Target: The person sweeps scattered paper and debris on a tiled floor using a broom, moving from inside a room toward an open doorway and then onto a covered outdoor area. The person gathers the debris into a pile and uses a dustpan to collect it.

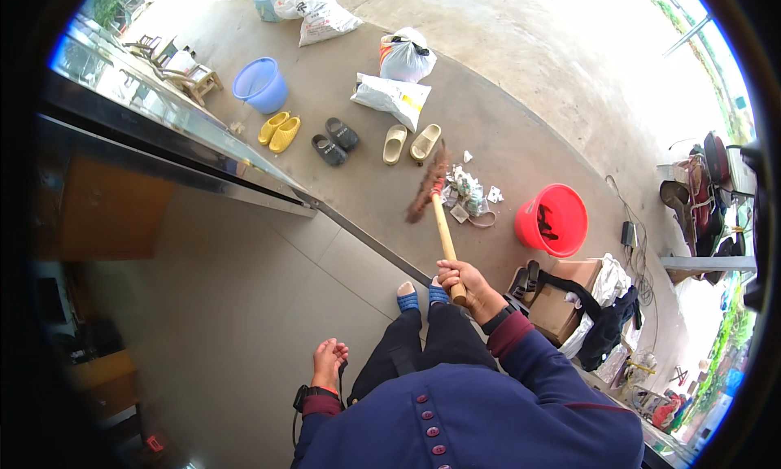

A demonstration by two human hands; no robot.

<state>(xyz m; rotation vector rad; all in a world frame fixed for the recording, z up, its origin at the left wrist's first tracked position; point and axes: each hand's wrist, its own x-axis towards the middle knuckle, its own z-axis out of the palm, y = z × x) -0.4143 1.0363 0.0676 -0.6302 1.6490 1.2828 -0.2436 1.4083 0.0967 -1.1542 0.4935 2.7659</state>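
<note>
My right hand grips the light wooden handle of a broom near its end. The broom's reddish-brown bristle head is over the concrete beyond the doorway and looks slightly blurred. Just right of the bristles lies a heap of litter with paper scraps and crumpled plastic. My left hand hangs at my side, empty, its fingers loosely bent. A dark cord passes beside that wrist. My feet, in blue slippers, stand on the tiles by the threshold.
A red bucket with something dark inside stands right of the litter. Beige clogs, black clogs, yellow shoes and a blue bucket line the far left. Filled bags lie beyond. A cardboard box sits at right; a door track crosses the floor.
</note>
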